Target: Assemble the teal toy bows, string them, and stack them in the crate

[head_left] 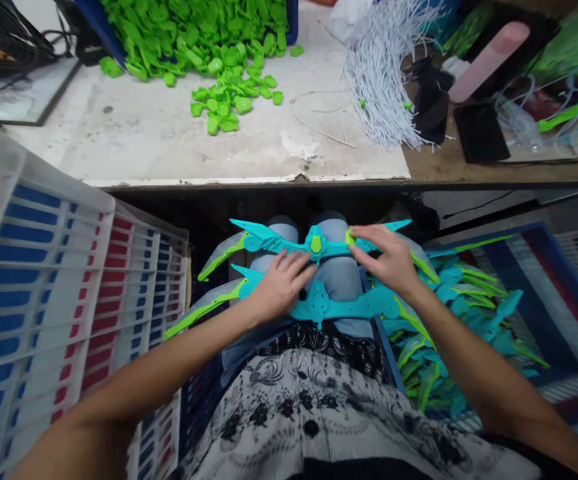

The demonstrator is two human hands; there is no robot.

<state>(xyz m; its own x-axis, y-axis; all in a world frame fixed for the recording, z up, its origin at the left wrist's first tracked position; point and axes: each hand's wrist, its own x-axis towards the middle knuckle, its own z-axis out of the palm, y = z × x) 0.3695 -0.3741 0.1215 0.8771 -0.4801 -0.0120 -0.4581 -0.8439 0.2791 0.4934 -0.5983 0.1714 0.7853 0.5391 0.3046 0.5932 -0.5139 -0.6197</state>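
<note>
Two teal plastic toy bows with lime-green tips lie across my lap. The farther bow [289,243] has a small green piece [316,244] at its middle. My right hand [386,260] presses its fingers on that bow just right of the centre, on a green part. My left hand [281,287] rests with curled fingers on the nearer bow [329,303], left of its middle.
A blue crate [543,267] at my right holds several more teal bow parts [469,307]. Stacked white crates [43,280] stand at my left. On the table [169,140] ahead lie loose green pieces [229,100], a bundle of white cords [383,73] and a black phone [481,130].
</note>
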